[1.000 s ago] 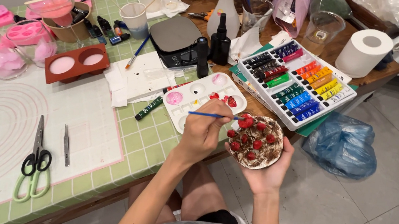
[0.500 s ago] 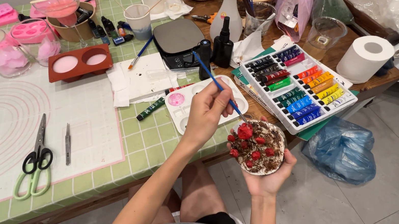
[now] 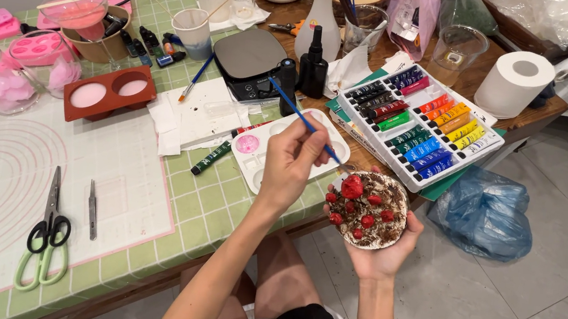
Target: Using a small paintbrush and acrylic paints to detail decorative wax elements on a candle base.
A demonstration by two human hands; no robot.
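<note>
blue-handled paintbrush [image 3: 302, 117] sits pinched in my left hand [image 3: 292, 161], tip down by the round cake model [image 3: 368, 209] cupped in my right hand [image 3: 381, 251], just off the surface [image 3: 212, 205] edge beside the white palette [image 3: 256, 152].

left hand [image 3: 296, 160]: grips blue paintbrush [image 3: 304, 120] | right hand [image 3: 381, 256]: cradles berry-topped cake [image 3: 367, 209], possibly fake

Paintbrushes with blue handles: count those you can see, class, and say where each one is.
2. One blue paintbrush is held in the left hand, its tip at the small cake held by the right hand. Another lies on the table by the white cup. Others may be hidden.
</note>
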